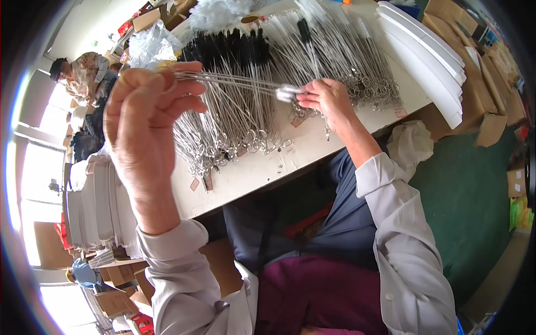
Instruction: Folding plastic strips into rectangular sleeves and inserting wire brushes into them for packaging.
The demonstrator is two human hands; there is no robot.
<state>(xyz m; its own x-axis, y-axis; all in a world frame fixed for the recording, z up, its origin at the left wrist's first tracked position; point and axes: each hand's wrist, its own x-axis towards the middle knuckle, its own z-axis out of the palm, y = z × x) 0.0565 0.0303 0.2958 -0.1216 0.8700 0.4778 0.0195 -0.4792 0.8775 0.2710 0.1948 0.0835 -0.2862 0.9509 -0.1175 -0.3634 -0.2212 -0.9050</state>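
Observation:
Raised at the left, my left hand point(142, 117) is closed around one end of a few thin wire brushes point(240, 82). The wires stretch across to the right, where their white bristle ends point(287, 92) are slightly blurred. My right hand point(332, 103) pinches at those white tips. A black-tipped brush point(304, 30) runs down behind the right fingers, its ring hanging below; whether the hand grips it too, I cannot tell. Beneath my hands lie a pile of black-bristled brushes point(223, 50) and a pile of white-bristled brushes point(335, 44), ring ends toward me.
The piles lie on a white table point(268, 170). Long white sheets point(427, 61) are stacked at its right end, beside cardboard boxes point(483, 106). Clear plastic bags point(153, 44) sit at the far left. Another person point(86, 78) sits beyond, near more white stacks point(103, 206).

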